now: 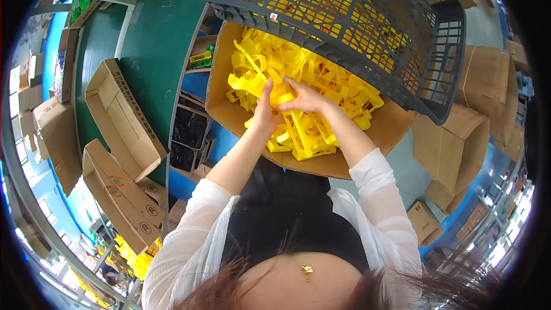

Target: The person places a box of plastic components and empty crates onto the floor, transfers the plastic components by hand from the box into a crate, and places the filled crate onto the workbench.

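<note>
Both of my hands are among yellow plastic parts (310,132) heaped in a large open cardboard box (396,120). My left hand (264,110) is curled against a cluster of the parts on the near left of the heap, its fingers partly hidden. Beside it, my right hand (304,99) grips the same cluster from the right, thumb and fingers around a yellow piece. Long strips and bracket-like shapes stick out between the two hands. Over the far part of the box rests a dark grey plastic crate (344,40), with yellow showing through its mesh.
To the left, a green tabletop (155,40) carries a cardboard tray (123,123) and another open carton (117,195). Black bins (189,132) stand below its edge. Cardboard boxes (453,143) are stacked on the right, and more yellow parts (135,258) lie at lower left.
</note>
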Demonstrator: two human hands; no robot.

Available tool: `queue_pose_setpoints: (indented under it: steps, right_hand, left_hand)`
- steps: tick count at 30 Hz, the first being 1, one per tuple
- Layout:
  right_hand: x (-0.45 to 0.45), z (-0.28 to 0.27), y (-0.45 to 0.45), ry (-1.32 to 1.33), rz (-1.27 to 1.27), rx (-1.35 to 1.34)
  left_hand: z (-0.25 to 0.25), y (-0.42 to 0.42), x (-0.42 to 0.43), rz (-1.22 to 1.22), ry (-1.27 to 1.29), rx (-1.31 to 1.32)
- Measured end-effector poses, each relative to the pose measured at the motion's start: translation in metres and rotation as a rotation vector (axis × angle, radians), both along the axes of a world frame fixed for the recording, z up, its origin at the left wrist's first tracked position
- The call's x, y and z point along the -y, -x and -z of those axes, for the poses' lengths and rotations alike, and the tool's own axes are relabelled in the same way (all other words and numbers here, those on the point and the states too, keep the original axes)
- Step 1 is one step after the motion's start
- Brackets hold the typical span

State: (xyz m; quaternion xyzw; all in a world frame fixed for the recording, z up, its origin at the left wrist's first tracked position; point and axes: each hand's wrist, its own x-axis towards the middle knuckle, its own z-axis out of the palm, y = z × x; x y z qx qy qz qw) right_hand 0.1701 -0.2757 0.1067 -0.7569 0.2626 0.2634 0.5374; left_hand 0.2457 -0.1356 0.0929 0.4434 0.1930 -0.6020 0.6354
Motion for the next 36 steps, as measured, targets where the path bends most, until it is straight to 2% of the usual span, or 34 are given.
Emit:
queue_pose_setpoints:
  steps: [4,5,8,10,12,18,22,25,27,30,32,34,35,36]
  right_hand:
    - [-0.013,-0.004,0.017,0.101,0.014,0.067]
    - [-0.017,-0.01,0.019,0.045,0.05,0.087]
    - [-0.026,-0.048,0.011,0.2,-0.036,-0.106]
    - [-0.031,-0.065,0.01,0.177,-0.046,-0.144]
    - [-0.032,-0.079,0.008,0.215,-0.122,-0.16]
    - [-0.044,-0.119,0.023,0.284,-0.142,-0.028]
    - [-0.045,-0.182,0.028,0.266,-0.08,0.093]
    - [-0.041,-0.214,0.041,0.276,-0.133,0.181]
    - [-0.037,-0.248,0.054,0.399,-0.096,0.378]
    - [-0.012,-0.303,0.058,0.474,0.01,0.546]
    - [0.017,-0.321,0.048,0.511,0.118,0.603]
    - [0.057,-0.313,0.028,0.763,0.189,0.623]
    - [0.088,-0.302,0.015,0.577,0.229,0.548]
    - [0.129,-0.281,0.002,0.682,0.201,0.575]
  left_hand:
    - [-0.006,0.012,-0.008,-0.048,0.123,-0.036]
    - [-0.009,0.013,-0.009,-0.062,0.176,-0.045]
    - [-0.031,0.014,-0.013,-0.116,0.228,-0.144]
    - [-0.042,0.012,-0.018,-0.147,0.238,-0.266]
    - [-0.06,0.012,-0.016,-0.167,0.237,-0.26]
    - [-0.108,0.029,-0.017,-0.169,0.174,-0.208]
    - [-0.135,0.044,-0.018,-0.245,0.162,-0.261]
    - [-0.192,0.051,-0.017,-0.132,0.171,-0.145]
    - [-0.226,0.048,-0.013,-0.023,0.23,-0.058]
    - [-0.262,0.043,0.012,-0.035,0.401,0.169]
    - [-0.295,0.023,0.059,-0.076,0.414,0.293]
    - [-0.286,-0.008,0.117,-0.019,0.551,0.376]
    - [-0.265,-0.029,0.155,0.021,0.63,0.401]
    - [-0.242,-0.044,0.185,0.06,0.705,0.421]
